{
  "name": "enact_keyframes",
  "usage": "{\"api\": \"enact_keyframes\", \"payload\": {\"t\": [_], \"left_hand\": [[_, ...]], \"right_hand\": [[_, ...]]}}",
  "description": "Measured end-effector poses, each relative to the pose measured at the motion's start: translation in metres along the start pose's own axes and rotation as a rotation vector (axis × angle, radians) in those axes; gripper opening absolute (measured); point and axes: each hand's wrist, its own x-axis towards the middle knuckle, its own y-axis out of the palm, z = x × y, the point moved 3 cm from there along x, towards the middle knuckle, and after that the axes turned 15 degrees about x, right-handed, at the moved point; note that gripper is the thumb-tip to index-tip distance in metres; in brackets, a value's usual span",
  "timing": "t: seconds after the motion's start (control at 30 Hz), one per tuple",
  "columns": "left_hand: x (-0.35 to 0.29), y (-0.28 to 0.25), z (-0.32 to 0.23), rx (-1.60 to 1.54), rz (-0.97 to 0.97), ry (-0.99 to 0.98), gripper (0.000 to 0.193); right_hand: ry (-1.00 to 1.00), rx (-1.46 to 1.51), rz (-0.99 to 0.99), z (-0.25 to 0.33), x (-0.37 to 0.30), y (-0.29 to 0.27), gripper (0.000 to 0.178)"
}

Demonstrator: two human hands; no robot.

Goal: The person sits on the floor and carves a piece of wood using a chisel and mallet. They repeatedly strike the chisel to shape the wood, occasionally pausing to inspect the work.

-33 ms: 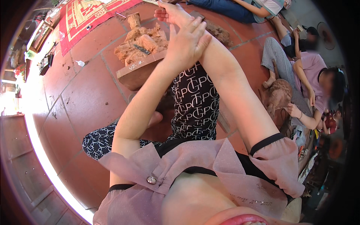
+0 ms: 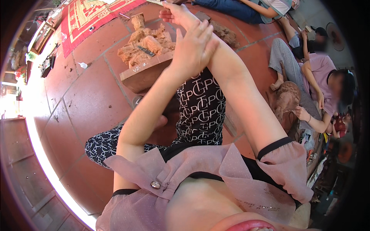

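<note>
My left hand lies flat across my right forearm, fingers stretched out and holding nothing. Beyond it, my right hand reaches toward the far side, palm turned partly up, with its visible fingers extended and nothing seen in them. Left of my crossed arms a carved reddish-brown wooden figure rests on its thick wooden base, which has light markings on its edge. A small dark flat bar lies on the carving. My left forearm hides part of the base.
Another brown carving lies beyond my right forearm. At right, a seated person handles a carved wooden piece; more people sit farther back. A red patterned mat covers floor tiles at far left, near a small white object.
My left hand has shifted slightly right along my right forearm, and my left elbow has moved a little. The carving and the people look the same.
</note>
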Motion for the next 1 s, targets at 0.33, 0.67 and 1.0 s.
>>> {"api": "enact_keyframes", "payload": {"t": [0.33, 0.67, 1.0], "left_hand": [[-0.066, -0.049, -0.080, -0.274, 0.131, 0.157, 0.077], [-0.006, -0.007, -0.035, -0.091, 0.072, 0.011, 0.082], [-0.179, -0.028, -0.002, -0.554, 0.240, -0.403, 0.039]], "right_hand": [[-0.021, -0.040, -0.014, 0.010, 0.010, -0.014, 0.032], [-0.048, -0.106, -0.048, 0.026, 0.018, -0.048, 0.035], [-0.064, -0.192, -0.045, 0.048, 0.029, -0.090, 0.037]]}}
